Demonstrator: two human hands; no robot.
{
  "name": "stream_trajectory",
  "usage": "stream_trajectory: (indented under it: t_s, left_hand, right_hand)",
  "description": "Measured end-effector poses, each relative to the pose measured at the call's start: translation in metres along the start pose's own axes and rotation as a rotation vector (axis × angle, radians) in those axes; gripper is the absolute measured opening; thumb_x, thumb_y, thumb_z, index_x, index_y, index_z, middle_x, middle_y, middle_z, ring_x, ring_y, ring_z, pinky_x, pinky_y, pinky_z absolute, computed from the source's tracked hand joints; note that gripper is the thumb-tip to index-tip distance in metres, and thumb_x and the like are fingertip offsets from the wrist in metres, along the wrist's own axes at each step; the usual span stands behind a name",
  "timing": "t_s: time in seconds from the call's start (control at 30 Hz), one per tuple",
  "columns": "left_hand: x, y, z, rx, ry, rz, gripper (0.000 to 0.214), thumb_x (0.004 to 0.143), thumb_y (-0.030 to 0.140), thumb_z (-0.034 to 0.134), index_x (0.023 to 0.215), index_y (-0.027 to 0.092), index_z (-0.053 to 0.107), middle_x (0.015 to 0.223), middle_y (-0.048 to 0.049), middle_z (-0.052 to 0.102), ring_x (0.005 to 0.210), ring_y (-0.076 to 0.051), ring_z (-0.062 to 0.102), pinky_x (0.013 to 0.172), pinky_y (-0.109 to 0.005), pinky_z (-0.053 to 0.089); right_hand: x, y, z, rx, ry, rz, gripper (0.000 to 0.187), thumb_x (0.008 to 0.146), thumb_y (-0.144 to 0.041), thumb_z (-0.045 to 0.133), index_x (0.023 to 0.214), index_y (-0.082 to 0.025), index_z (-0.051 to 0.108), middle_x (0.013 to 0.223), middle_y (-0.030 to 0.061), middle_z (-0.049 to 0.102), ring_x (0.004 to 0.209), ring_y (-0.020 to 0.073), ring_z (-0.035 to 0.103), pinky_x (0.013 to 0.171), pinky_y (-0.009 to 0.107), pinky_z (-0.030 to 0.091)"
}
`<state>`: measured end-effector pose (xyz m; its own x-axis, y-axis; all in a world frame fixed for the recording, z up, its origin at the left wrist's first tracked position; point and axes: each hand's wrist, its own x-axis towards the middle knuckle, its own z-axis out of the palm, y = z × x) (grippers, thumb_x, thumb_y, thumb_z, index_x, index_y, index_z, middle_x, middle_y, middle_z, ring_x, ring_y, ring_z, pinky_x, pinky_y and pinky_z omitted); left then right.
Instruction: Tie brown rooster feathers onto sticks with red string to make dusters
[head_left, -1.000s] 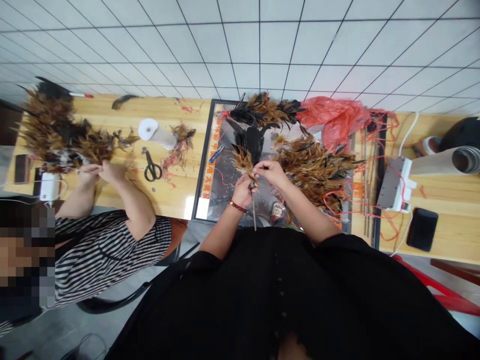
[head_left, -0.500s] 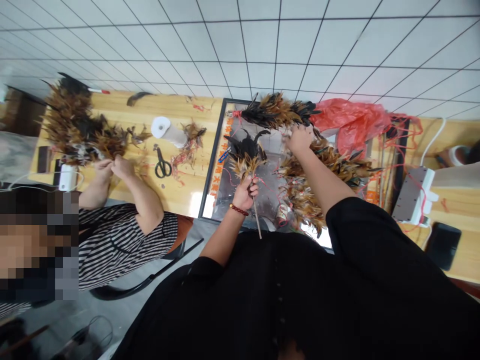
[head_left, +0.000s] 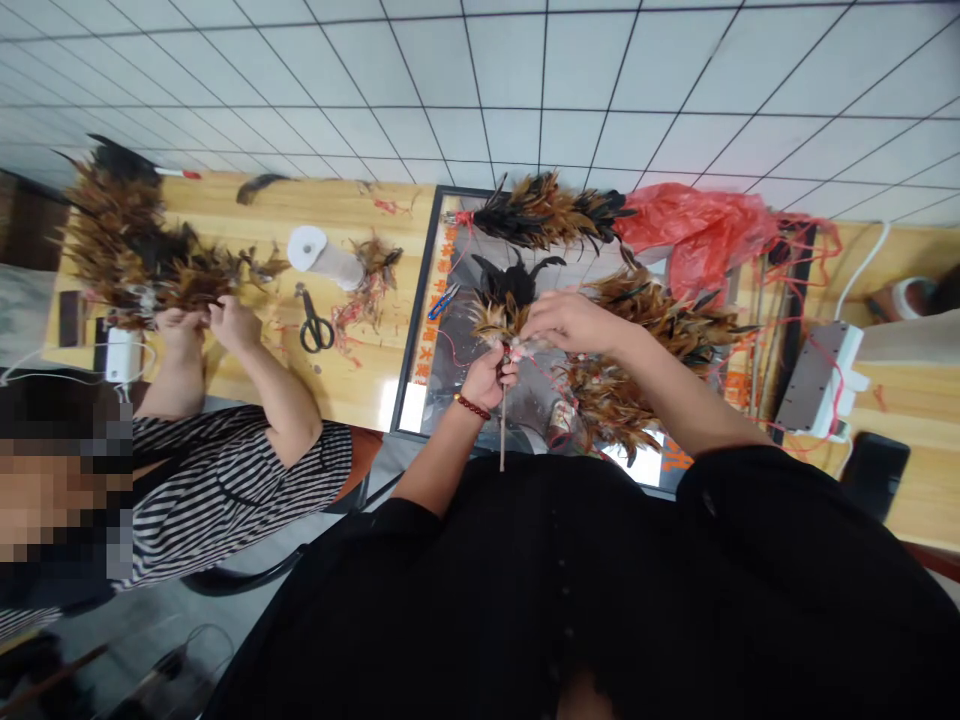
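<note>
Left hand [head_left: 489, 376] clenched around stick [head_left: 502, 432], stick upright, above near edge of bench [head_left: 360, 385]. Feather bunch [head_left: 504, 298] sits on top end of stick. Right hand [head_left: 570, 320] pinches base of bunch, just above left hand. Under both: dark-framed board [head_left: 417, 300]. Feather pile [head_left: 649, 335] right of hands, red bag [head_left: 697, 232] at far edge. Scissors [head_left: 315, 326] and roll [head_left: 324, 256] left of board. Co-worker hands [head_left: 210, 322] at left end.

A small craft workshop is shown. A long wood table [head_left: 360, 375] is set by a tiled wall [head_left: 525, 80]. Heaps of brown & black feathers [head_left: 127, 250] are piled on it, w/ scissors [head_left: 313, 325], a white roll [head_left: 319, 255] & red string [head_left: 346, 315]. A feather duster [head_left: 504, 305] is seen half-made. More feathers are handled by a 2nd person [head_left: 225, 470].
</note>
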<state>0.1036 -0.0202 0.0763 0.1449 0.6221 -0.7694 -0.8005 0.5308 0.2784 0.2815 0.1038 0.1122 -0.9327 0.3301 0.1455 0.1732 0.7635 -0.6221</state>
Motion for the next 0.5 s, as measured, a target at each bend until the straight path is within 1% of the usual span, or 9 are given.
stream_trajectory:
  t_s: [0.07, 0.13, 0.23, 0.3, 0.4, 0.47, 0.5]
  left_hand:
    - [-0.001, -0.005, 0.006, 0.074, -0.009, 0.01, 0.023, 0.091, 0.028, 0.066, 0.08, 0.014, 0.051, 0.069, 0.0014, 0.047, 0.048, -0.002, 0.036, 0.04, -0.011, 0.022]
    - [-0.005, -0.009, 0.011, 0.145, -0.053, 0.006, 0.024, 0.09, 0.029, 0.068, 0.08, 0.014, 0.052, 0.072, 0.0002, 0.05, 0.048, -0.002, 0.035, 0.04, -0.011, 0.021]
    - [-0.01, -0.013, 0.016, 0.21, -0.116, 0.022, 0.031, 0.085, 0.036, 0.073, 0.08, 0.013, 0.053, 0.075, -0.001, 0.053, 0.049, -0.001, 0.035, 0.04, -0.011, 0.022]
    - [-0.011, -0.016, 0.018, 0.237, -0.124, 0.047, 0.036, 0.08, 0.039, 0.078, 0.079, 0.013, 0.053, 0.076, -0.001, 0.054, 0.049, -0.001, 0.035, 0.04, -0.011, 0.022]
    - [-0.011, -0.02, 0.019, 0.297, -0.111, 0.087, 0.04, 0.073, 0.037, 0.085, 0.078, 0.013, 0.053, 0.073, 0.0011, 0.053, 0.047, 0.001, 0.032, 0.039, -0.011, 0.018]
    - [-0.011, -0.022, 0.019, 0.333, -0.104, 0.114, 0.04, 0.07, 0.036, 0.086, 0.078, 0.013, 0.055, 0.07, 0.0032, 0.051, 0.046, 0.001, 0.03, 0.039, -0.011, 0.016]
    - [-0.011, -0.022, 0.019, 0.342, -0.1, 0.133, 0.04, 0.07, 0.036, 0.087, 0.078, 0.013, 0.055, 0.068, 0.0039, 0.049, 0.046, 0.001, 0.029, 0.039, -0.011, 0.015]
  right_hand:
    - [0.007, -0.007, 0.004, -0.124, -0.031, -0.033, 0.027, 0.094, -0.023, 0.049, 0.097, -0.022, 0.076, 0.09, 0.0074, 0.07, 0.089, 0.0217, 0.052, 0.08, 0.035, 0.032]
    - [0.011, -0.009, 0.01, -0.237, -0.037, -0.017, 0.024, 0.093, -0.022, 0.052, 0.094, -0.021, 0.076, 0.089, 0.0088, 0.069, 0.089, 0.0226, 0.049, 0.078, 0.036, 0.029]
    - [0.012, -0.012, 0.016, -0.322, -0.022, 0.016, 0.022, 0.093, -0.021, 0.054, 0.096, -0.02, 0.076, 0.091, 0.0097, 0.068, 0.088, 0.0229, 0.047, 0.08, 0.038, 0.027]
    - [0.011, -0.015, 0.018, -0.333, -0.007, 0.038, 0.022, 0.093, -0.021, 0.053, 0.096, -0.02, 0.075, 0.09, 0.0095, 0.068, 0.088, 0.023, 0.046, 0.082, 0.039, 0.027]
    - [0.007, -0.016, 0.02, -0.296, 0.018, 0.092, 0.023, 0.093, -0.024, 0.052, 0.09, -0.019, 0.075, 0.086, 0.0093, 0.067, 0.088, 0.0233, 0.046, 0.085, 0.04, 0.027]
    - [0.002, -0.014, 0.022, -0.234, 0.095, 0.166, 0.024, 0.094, -0.029, 0.052, 0.091, -0.019, 0.074, 0.09, 0.0101, 0.066, 0.091, 0.0245, 0.048, 0.087, 0.041, 0.029]
    - [-0.002, -0.012, 0.025, -0.192, 0.183, 0.23, 0.026, 0.095, -0.033, 0.052, 0.096, -0.019, 0.074, 0.095, 0.0111, 0.066, 0.095, 0.0256, 0.049, 0.089, 0.042, 0.031]
